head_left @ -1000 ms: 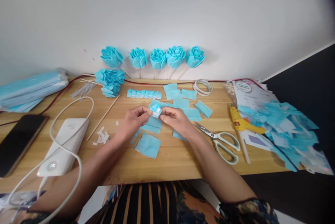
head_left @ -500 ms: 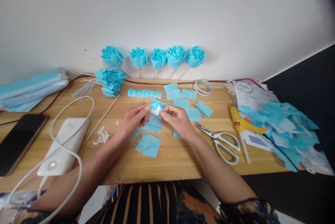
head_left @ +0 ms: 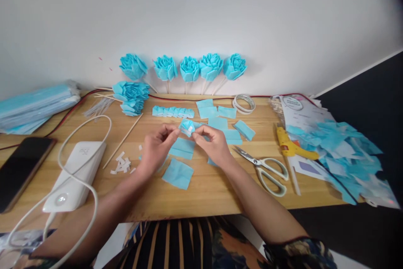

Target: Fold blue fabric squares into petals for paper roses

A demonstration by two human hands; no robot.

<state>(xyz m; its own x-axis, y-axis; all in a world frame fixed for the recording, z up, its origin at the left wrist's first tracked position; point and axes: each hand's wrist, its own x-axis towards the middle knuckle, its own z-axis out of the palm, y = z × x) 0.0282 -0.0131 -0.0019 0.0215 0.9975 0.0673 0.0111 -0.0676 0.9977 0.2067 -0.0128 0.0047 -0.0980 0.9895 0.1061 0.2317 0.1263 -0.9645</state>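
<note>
My right hand (head_left: pixel 214 145) pinches a small folded blue piece (head_left: pixel 187 126) with a white strip on it, just above the wooden table (head_left: pixel 208 195). My left hand (head_left: pixel 155 149) is closed in a pinch right beside the piece's left edge; what it grips is too small to name. Flat blue squares (head_left: pixel 178 173) lie under and around both hands. A row of folded blue pieces (head_left: pixel 173 112) lies behind them.
Blue flowers on sticks (head_left: pixel 189 69) lean on the wall. Scissors (head_left: pixel 267 170), a yellow glue gun (head_left: pixel 289 146), a tape roll (head_left: pixel 244 103) and a heap of blue scraps (head_left: pixel 343 155) lie right. A power bank (head_left: pixel 75 170), phone (head_left: pixel 19 168), skewer (head_left: pixel 122 141) and mask stack (head_left: pixel 34 107) lie left.
Both hands moved the folded piece slightly farther from me. My left fingers have drawn back a little from the piece, which now sits mostly in my right fingers.
</note>
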